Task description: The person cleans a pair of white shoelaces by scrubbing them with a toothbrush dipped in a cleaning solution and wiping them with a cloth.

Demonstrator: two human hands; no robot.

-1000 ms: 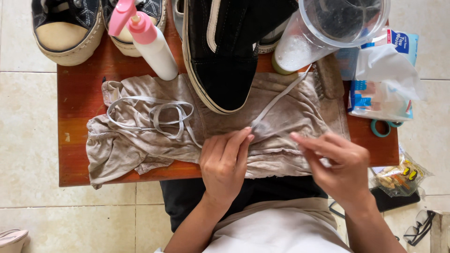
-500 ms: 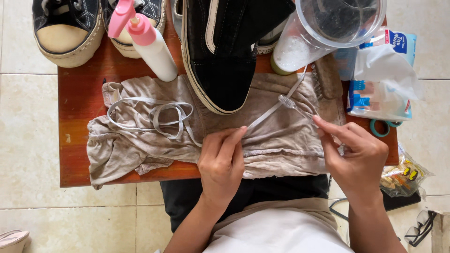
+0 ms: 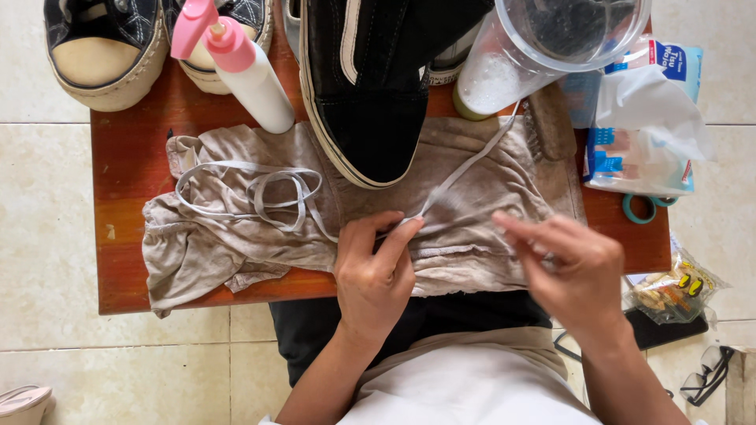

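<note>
Fingers of your left hand point(image 3: 374, 271) pinch grey shoelace point(image 3: 465, 169) on cloth point(image 3: 236, 244); lace runs up-right toward black shoe point(image 3: 370, 86); right hand point(image 3: 571, 267) loosely open, empty, blurred, just beside lace

right hand point(image 3: 579, 271) | lower, nearer body, off the shoelace point(image 3: 465, 169) | motion-blurred

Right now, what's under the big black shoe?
The black shoe lies on a crumpled beige cloth spread over the wooden table. A pale shoelace runs from beside it to the left hand. Whatever lies directly beneath the sole is covered.
</note>
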